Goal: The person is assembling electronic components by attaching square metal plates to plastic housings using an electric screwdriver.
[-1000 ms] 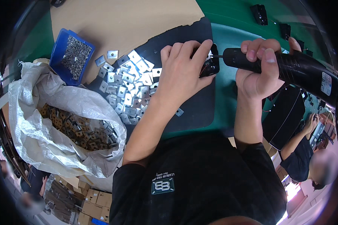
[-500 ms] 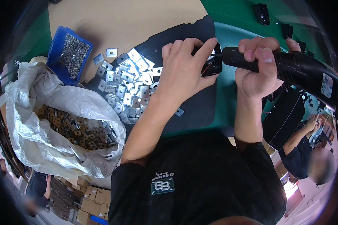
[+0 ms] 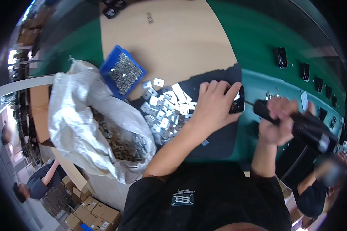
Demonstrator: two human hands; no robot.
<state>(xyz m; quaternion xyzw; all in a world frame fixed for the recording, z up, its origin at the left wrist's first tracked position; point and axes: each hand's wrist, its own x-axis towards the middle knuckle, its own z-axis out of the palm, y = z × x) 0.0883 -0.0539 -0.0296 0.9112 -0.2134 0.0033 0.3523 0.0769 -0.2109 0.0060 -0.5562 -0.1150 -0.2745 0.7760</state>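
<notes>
My left hand rests on the dark mat with its fingers and thumb closed round a small black housing, whose open side shows something shiny inside. My right hand grips a black power screwdriver, somewhat smeared by motion. Its thin bit points left, with the end close to the housing's right side; whether it touches I cannot tell. Left of my left hand lies a loose heap of square metal plates with holes in them.
A blue bin of screws stands beyond a white woven sack holding more metal pieces. Brown cardboard covers the far table. Several black housings line the green surface at right. Another person sits at the right; one more stands far left.
The whole view has shifted, so the table appears lower and further right. The screwdriver has backed away rightward from the housing, baring its bit. My left hand still holds the housing.
</notes>
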